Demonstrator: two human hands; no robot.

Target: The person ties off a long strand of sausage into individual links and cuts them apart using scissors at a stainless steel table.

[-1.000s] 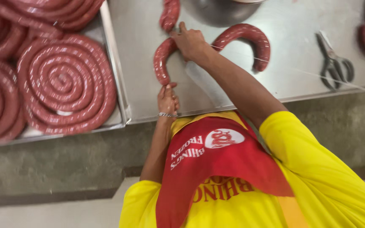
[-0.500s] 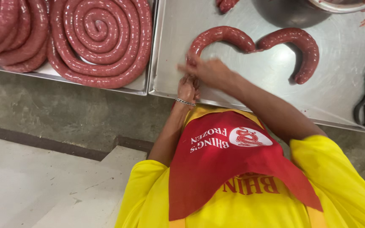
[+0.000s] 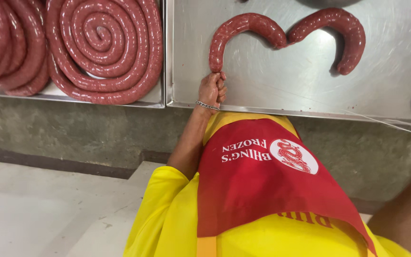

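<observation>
The left hand (image 3: 212,89) is closing tight around the near end of a curved red sausage (image 3: 241,32) on the shiny metal table (image 3: 281,81), and the right hand is showing only as a blur at the right edge, so I cannot tell how it is. The held sausage is looking fat, smooth and bent like a hook, with another curved sausage (image 3: 335,28) lying to its right, touching it tip to tip. Far to the left, a long coiled sausage (image 3: 103,47) is sitting in a tray (image 3: 160,97), not cut up yet.

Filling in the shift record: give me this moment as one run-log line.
left hand: grips end of curved sausage link | right hand: out of view | second link: lying free on steel table | coiled sausage: in tray
</observation>
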